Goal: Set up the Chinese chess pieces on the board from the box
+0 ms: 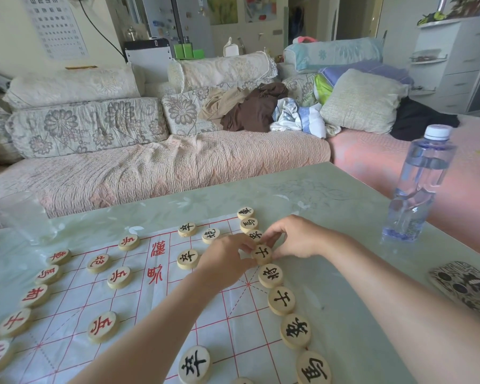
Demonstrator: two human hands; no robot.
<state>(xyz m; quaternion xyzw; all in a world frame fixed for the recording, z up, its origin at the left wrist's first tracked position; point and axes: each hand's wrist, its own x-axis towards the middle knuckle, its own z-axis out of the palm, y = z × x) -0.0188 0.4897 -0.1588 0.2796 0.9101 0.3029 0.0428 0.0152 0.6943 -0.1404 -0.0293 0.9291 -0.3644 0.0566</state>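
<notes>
black-lettered piece (262, 253) on board (139, 297), pinched between both hands, left hand (227, 259), right hand (294, 236)

Thin white board (150, 314), red grid, spread flat on the table (344, 273). Round pale wood, face up: red-lettered pieces (114, 277) along the board's left edge and just inside, black-lettered pieces (281, 300) down its right edge and just inside; fourth piece (262, 253) from that row's far end pinched between left hand (227, 261) and right hand (294, 239)
</notes>
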